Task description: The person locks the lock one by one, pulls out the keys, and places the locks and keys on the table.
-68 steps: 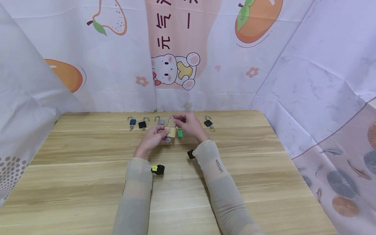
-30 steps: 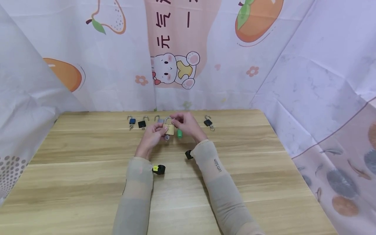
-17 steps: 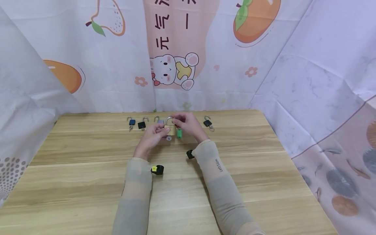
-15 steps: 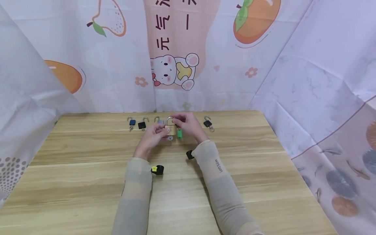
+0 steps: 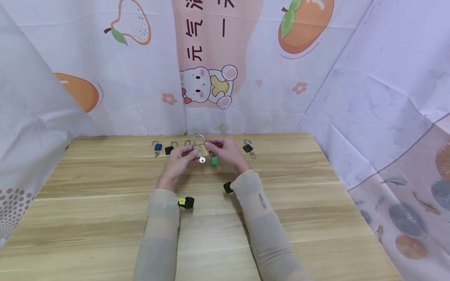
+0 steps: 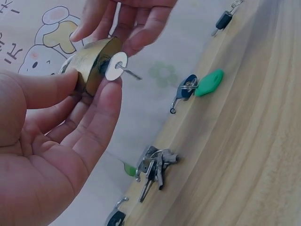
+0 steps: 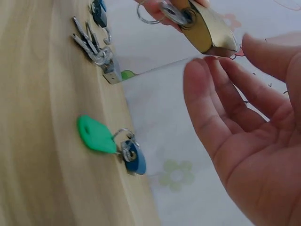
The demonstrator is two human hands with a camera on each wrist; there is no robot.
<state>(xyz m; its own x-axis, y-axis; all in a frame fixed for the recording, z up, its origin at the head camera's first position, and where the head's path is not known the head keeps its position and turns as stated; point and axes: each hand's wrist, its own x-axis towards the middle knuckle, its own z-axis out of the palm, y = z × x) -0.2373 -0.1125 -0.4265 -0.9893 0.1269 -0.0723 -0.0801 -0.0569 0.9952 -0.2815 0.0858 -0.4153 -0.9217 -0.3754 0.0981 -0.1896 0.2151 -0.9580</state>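
Observation:
A brass padlock is held above the table's far side. The left hand pinches its body between thumb and fingers. A silver key with a round head sticks out of the padlock's underside, and a key ring shows there in the right wrist view. On the padlock's other side is the right hand. Its fingers are spread and loosely bent, with the fingertips by the padlock's edge and the thumb apart from it. Whether those fingertips touch the metal is unclear. The shackle points upward; whether it is latched cannot be made out.
Along the far table edge lie a blue padlock, a black padlock, a silver padlock with keys, a green key tag joined to another blue padlock, and a dark padlock farther right. A patterned curtain hangs behind.
The brass padlock has risen slightly, with its key now facing the head camera more. The right hand's fingers, earlier at the shackle, are now lower beside the body. The left hand keeps its pinch.

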